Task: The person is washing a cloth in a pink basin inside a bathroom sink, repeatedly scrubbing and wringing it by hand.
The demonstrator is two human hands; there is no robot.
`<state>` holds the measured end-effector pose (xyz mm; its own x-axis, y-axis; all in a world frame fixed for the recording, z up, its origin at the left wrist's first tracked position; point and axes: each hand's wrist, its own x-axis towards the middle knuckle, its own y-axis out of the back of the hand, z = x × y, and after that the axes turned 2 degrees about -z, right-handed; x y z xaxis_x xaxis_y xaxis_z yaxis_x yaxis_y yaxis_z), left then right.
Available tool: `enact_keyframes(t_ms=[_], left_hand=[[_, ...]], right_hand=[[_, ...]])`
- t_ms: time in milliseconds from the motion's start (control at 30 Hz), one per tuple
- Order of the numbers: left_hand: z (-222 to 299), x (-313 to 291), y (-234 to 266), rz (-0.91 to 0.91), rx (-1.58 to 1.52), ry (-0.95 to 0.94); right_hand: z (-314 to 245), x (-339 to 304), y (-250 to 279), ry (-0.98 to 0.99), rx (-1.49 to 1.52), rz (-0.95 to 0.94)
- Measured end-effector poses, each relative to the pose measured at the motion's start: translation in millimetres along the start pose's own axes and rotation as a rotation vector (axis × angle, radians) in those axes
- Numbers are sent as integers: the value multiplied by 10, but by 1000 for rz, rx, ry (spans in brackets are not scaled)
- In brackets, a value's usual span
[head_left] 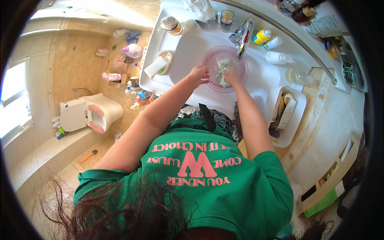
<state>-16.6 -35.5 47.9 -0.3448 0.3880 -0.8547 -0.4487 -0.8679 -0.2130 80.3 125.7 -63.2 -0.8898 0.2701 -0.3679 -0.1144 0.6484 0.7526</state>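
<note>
The room was tiled in beige, with a bright window (pixel 15 96) at the far left and a toilet (pixel 106 105) below it to the right, its lid raised and its seat covered in pink. On the floor between the toilet and the sink lay assorted bottles and packages, among them a pale bottle with a purple cap (pixel 133 50); an orange-handled tool (pixel 89 157) lay farther down.

A wide white sink (pixel 186 50) stood in front of the person. Along its back ledge were a lidded jar (pixel 171 25), a drinking glass (pixel 226 22), a chrome faucet (pixel 247 35), a yellow bottle (pixel 262 37) and 2 white bottles just beside it. A white tube (pixel 156 67) rested against a round dish at the left end, and a white tray (pixel 297 124) with items in it sat off to the right.

Inside the sink, under the faucet, was a translucent pink basin (pixel 211 54). A pale green cloth (pixel 225 64) lay bunched in it. The right hand (pixel 231 76) reached into the basin and grasped the cloth, its fingertips partly hidden in the folds. The left hand (pixel 199 76) held nothing; its fingers were loosely parted at the basin's left rim, and whether they touched it could not be told.
</note>
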Motion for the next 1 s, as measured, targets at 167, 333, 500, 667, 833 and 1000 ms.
enact_keyframes(t_ms=[167, 333, 500, 667, 833, 1000], left_hand=[[282, -346, -401, 145, -145, 147], [305, -224, -238, -400, -390, 189], [335, -149, -120, -807, -405, 196], [292, -120, -123, -843, -402, 49], [191, -111, -203, -714, -362, -96], [221, -382, -189, -272, 1287, -818]], right_hand=[[-552, -270, 490, 100, 536, 345], [-1280, -665, 882, 250, 593, 509], [-1772, -917, 967, 412, 371, 597], [-1931, -949, 968, 441, 318, 648], [-1912, -900, 953, 405, 332, 693], [-1762, -780, 912, 358, 394, 710]])
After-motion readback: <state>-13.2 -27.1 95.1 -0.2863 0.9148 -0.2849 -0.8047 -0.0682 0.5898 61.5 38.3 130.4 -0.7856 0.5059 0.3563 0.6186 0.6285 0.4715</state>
